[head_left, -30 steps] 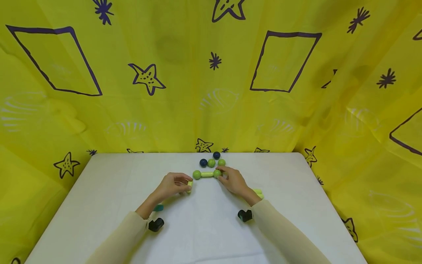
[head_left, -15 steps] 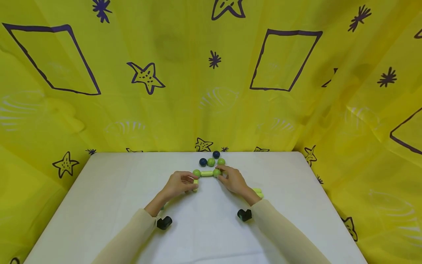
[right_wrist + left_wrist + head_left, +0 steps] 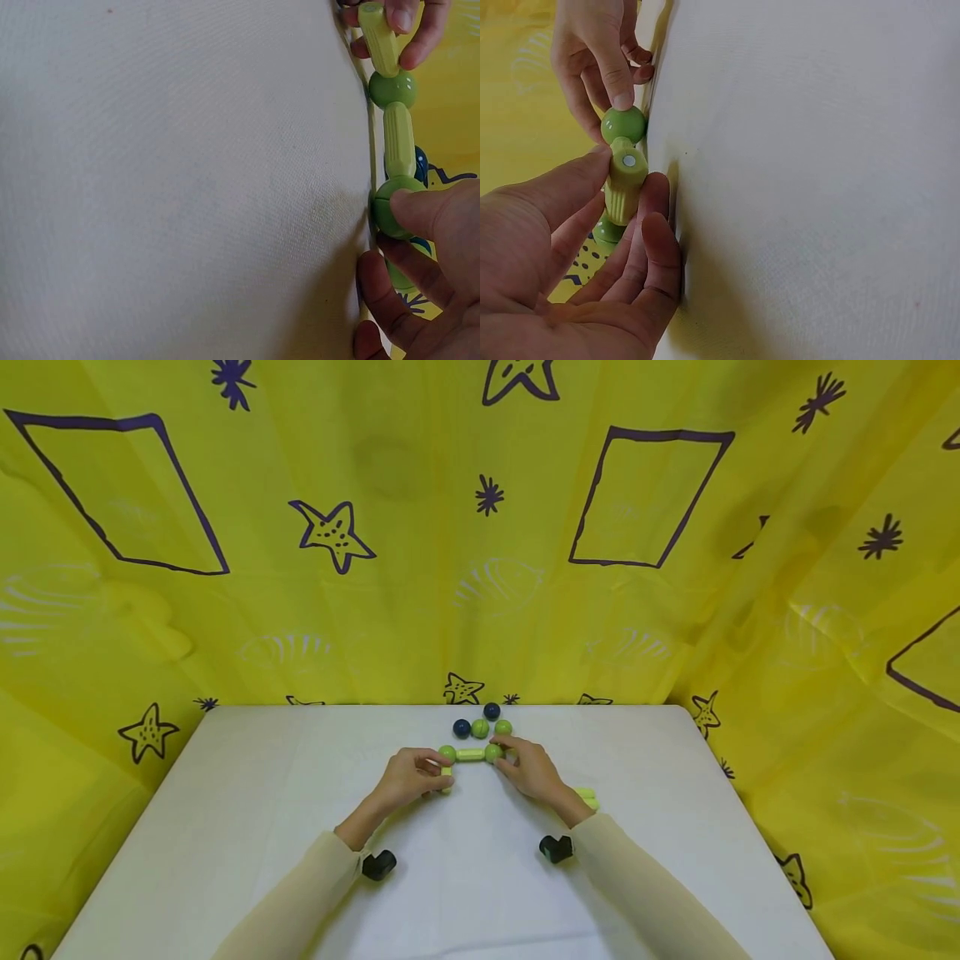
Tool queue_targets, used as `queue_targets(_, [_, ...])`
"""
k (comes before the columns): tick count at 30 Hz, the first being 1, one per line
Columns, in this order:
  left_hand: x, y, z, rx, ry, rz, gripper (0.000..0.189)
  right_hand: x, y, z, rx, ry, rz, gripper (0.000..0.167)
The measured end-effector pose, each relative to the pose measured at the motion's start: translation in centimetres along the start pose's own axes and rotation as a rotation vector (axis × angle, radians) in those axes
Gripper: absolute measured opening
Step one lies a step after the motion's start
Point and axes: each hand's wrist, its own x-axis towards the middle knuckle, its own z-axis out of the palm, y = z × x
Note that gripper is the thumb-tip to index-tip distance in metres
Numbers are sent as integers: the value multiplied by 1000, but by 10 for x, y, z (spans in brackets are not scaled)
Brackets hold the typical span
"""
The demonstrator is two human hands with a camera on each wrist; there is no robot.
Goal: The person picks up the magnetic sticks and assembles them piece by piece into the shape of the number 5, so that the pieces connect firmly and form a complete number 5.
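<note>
My left hand (image 3: 403, 777) pinches a yellow-green ridged rod (image 3: 379, 41) between thumb and fingers. A small round metallic disc shows in its near end (image 3: 629, 160) in the left wrist view. The rod's far end meets a green ball (image 3: 393, 89). From that ball a second yellow-green rod (image 3: 471, 755) runs sideways to another green ball (image 3: 492, 752). My right hand (image 3: 534, 770) holds this right-hand ball, thumb on top and fingers behind. Together the pieces form a corner shape on the white table.
Behind the joined pieces lie two dark blue balls (image 3: 461, 728) and two green balls (image 3: 480, 728). More yellow-green rods (image 3: 587, 797) lie beside my right wrist. A yellow patterned curtain (image 3: 420, 610) hangs along the table's back edge. Each wrist bears a black camera (image 3: 378, 865).
My left hand has moved right with the rod, bringing its end up to the left green ball. My right hand has stayed on the right-hand ball.
</note>
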Motion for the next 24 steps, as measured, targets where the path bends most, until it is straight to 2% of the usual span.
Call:
queue_targets(10, [2,0,1,17,13,9,26,0,-1,0,2,4,9,35])
queue_targets(20, [0,-1,-1,3,-42,12,27,0,-3,-1,5,9,26,35])
queue_targets(24, [-1,-1,-1,10,-44,2,28,-1,-4,-1,7,8,23,35])
